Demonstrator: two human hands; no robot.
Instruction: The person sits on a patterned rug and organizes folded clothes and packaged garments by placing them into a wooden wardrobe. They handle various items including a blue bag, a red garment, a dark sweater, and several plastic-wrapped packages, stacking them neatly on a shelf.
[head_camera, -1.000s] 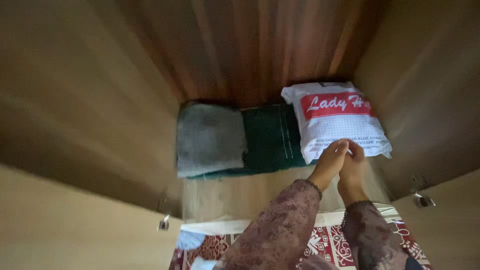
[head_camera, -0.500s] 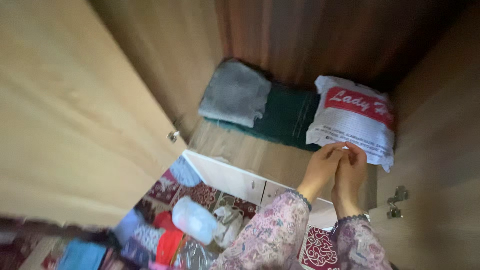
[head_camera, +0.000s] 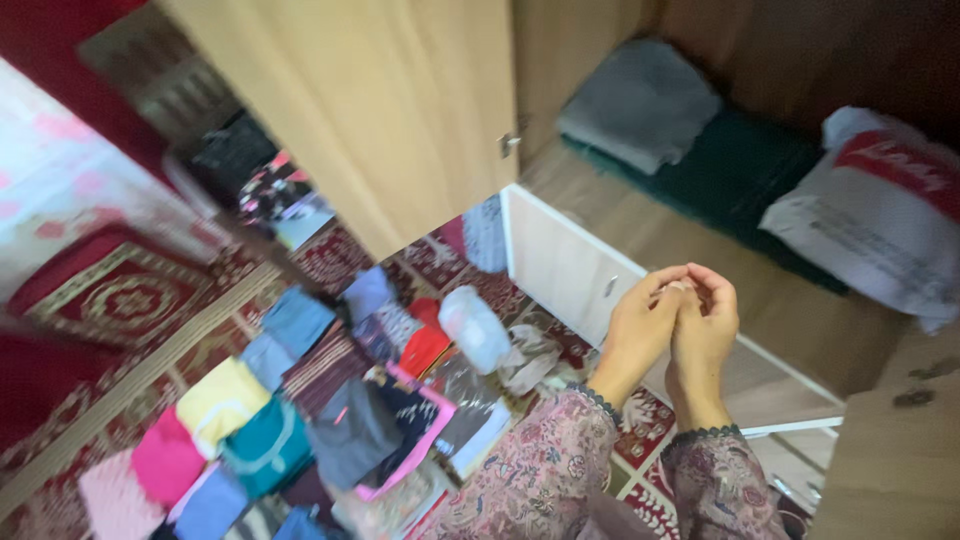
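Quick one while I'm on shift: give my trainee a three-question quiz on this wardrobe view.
1. True or false: the left hand and right hand are pressed together, holding nothing visible.
2. What lies on the green cloth at its far end from the white printed bag?
A. a folded grey cloth
B. a red cushion
C. a glass jar
3. Where are the folded clothes of many colours stacked?

Key:
1. True.
2. A, the folded grey cloth.
3. On the patterned red carpet, below the open wardrobe door.

white plastic package (head_camera: 872, 225) | red label band (head_camera: 905, 163) | wardrobe shelf, right
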